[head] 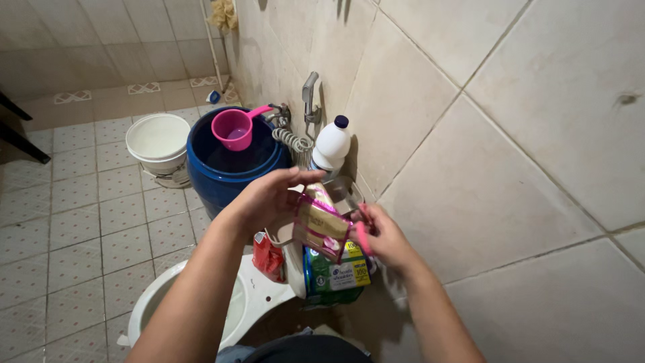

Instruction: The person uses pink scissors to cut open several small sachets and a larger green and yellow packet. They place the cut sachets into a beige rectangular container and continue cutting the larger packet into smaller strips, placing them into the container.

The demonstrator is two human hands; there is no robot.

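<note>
My left hand (265, 198) grips the top of a small pink and tan sachet (321, 225), which hangs tilted between both hands. My right hand (386, 235) pinches the sachet's right edge along a pink strip. Both hands hover over the back of a white toilet (252, 296). Right under the sachet stands a green and blue packet (336, 275), with a red packet (269, 257) to its left. A clear cup (342, 191) shows just behind the sachet.
A blue water barrel (232, 168) holds a pink dipper (235, 128). A white bucket (159, 142) stands to its left on the tiled floor. A white bottle with a dark cap (332, 144) and a spray hose (306, 107) sit against the tiled wall on the right.
</note>
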